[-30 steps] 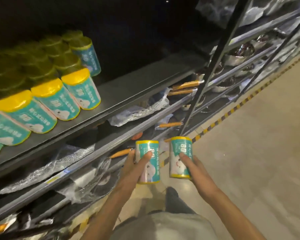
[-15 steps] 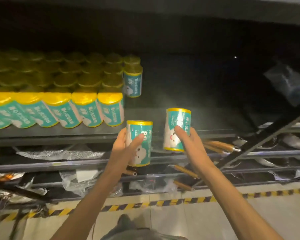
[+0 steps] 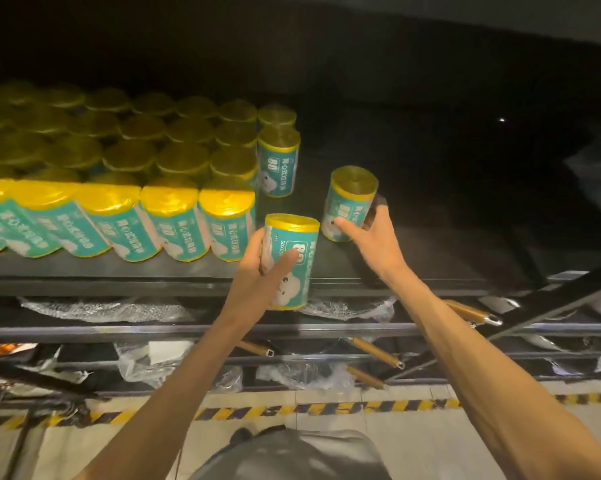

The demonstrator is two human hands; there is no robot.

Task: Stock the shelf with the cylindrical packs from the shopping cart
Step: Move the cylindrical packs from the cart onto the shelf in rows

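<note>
Your left hand (image 3: 257, 271) grips 1 pack (image 3: 289, 261) upright in front of the shelf (image 3: 413, 265) edge, thumb across its teal label, just right of the front row of stocked packs (image 3: 174, 220). Your right hand (image 3: 373, 237) holds a 2nd pack (image 3: 349, 202), tilted slightly, over the bare shelf surface right of the rows; you can't tell whether its base touches the shelf. Below, the lower racks (image 3: 188, 329) carry plastic-wrapped goods and wooden handles (image 3: 375, 351), with a striped line (image 3: 292, 408) along the floor.
</note>
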